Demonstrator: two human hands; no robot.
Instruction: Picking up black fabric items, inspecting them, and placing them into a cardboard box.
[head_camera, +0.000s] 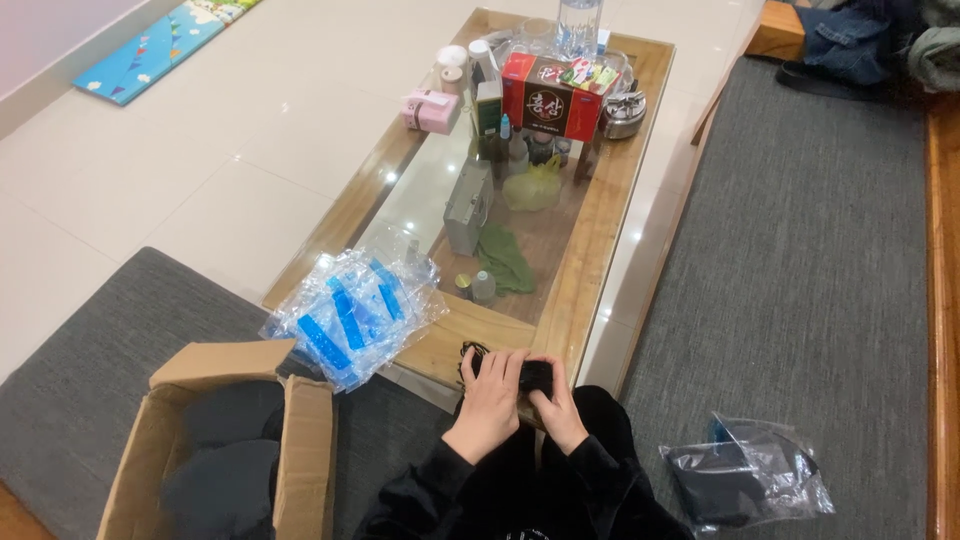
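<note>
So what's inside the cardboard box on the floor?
The open cardboard box holds dark, soft-looking bundles, at least two. What they are is unclear, and anything beneath them is hidden. Both hands are away from it, holding a small black thing at the table edge.

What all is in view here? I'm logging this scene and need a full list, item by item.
black item: one, black, on the table's near edge, under both hands
plastic bags: a pile, clear with blue strips, near-left corner of the table
cardboard box: one, brown, open, dark items inside, on the grey mat at lower left
bagged dark item: one, clear bag, on the grey mat at right
coffee table: one, wood frame with glass top, centre
red box: one, red, far end of the table
pink box: one, pink, far-left of the table
green bag: one, yellow-green, mid table
left hand: one, on the black item
right hand: one, on the black item
</note>
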